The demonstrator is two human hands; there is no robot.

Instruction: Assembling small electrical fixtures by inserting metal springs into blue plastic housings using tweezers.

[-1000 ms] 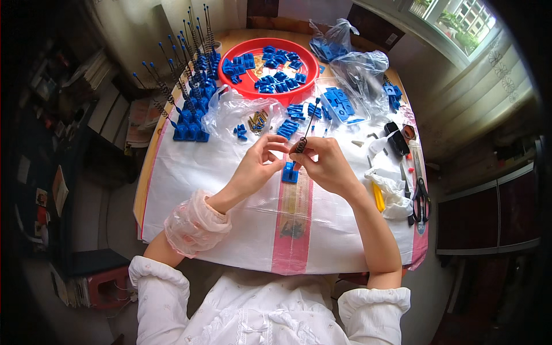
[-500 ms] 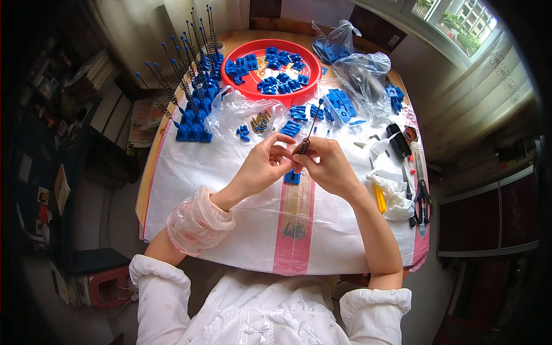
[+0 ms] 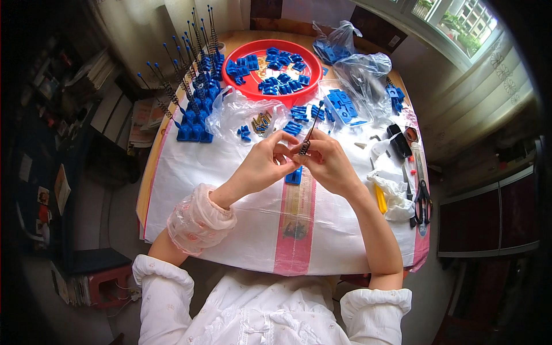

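In front of me, over the middle of the table, both hands meet. My right hand (image 3: 332, 169) is closed on a black coil spring (image 3: 305, 148) with a thin dark rod standing up from it, leaning slightly right. Against its fingertips is my left hand (image 3: 259, 165), thumb and fingers curled in; what it pinches is hidden. A blue plastic base piece (image 3: 294, 176) lies on the white sheet just below the fingertips, partly covered by them. Beyond the hands, several blue plastic parts (image 3: 292, 127) and a small heap of brass-coloured pieces (image 3: 262, 122) lie near a clear plastic bag (image 3: 221, 118).
A red round tray (image 3: 229, 86) holds more blue parts. At the left stand rows of blue bases (image 3: 194, 133) with upright springs and rods. To the right are a clear box (image 3: 359, 122), black scissors (image 3: 423, 202), a yellow-handled tool (image 3: 380, 199) and crumpled white plastic (image 3: 398, 204).
The rod's upper end has tipped slightly left and down, and the spring has turned a little between my fingers. Both hands stay in nearly the same place.
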